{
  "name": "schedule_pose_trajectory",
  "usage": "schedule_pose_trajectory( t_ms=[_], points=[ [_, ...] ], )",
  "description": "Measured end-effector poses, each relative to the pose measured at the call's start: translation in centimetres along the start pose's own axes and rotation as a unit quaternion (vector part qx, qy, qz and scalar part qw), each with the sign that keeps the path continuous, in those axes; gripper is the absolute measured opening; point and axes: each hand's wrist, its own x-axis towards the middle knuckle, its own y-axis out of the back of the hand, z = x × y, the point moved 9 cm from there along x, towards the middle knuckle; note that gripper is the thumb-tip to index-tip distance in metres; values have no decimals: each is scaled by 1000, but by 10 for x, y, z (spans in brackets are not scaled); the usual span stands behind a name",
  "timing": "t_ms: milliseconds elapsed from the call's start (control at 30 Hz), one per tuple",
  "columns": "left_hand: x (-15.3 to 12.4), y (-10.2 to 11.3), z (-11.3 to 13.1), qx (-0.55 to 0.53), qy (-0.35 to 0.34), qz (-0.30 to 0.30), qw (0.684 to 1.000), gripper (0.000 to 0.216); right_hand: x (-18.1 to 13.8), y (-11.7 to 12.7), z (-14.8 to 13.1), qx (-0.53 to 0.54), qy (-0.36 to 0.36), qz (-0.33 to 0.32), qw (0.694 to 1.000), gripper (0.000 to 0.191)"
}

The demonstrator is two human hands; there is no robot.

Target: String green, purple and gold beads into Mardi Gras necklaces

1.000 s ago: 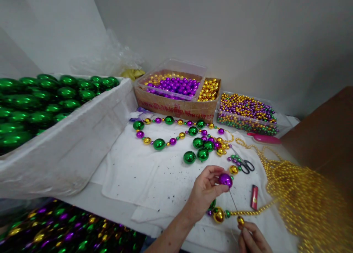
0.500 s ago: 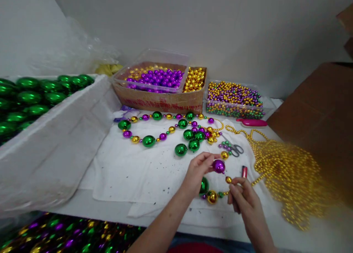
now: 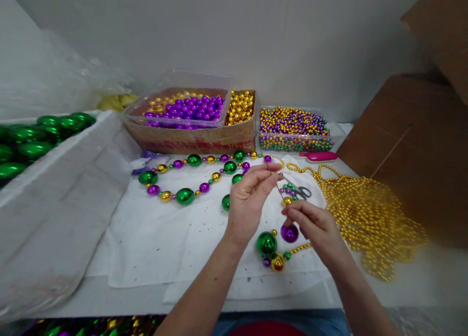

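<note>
From the head view, my left hand (image 3: 250, 199) is raised over the white cloth (image 3: 153, 238), thumb and forefinger pinched together on what seems a fine thread end, too thin to make out. My right hand (image 3: 310, 224) pinches at the top of the purple bead (image 3: 289, 233), hanging just above the cloth beside the green bead (image 3: 266, 243). I judge this strand barely begun; a finished strand (image 3: 185, 196) lies farther off. Open cloth lies left; the gold bead pile (image 3: 369, 214) crowds the right.
</note>
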Motion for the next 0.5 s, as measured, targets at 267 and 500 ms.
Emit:
schedule_pose_trajectory(
  t_ms=[267, 500],
  points=[
    [-5, -18, -42, -161, 136, -78, 975, 34, 23, 14, -15, 180, -22, -8, 983, 15],
    [-46, -38, -89, 16, 240, -238, 941, 19, 40, 25, -53, 260, 61, 14, 963, 7]
  ],
)
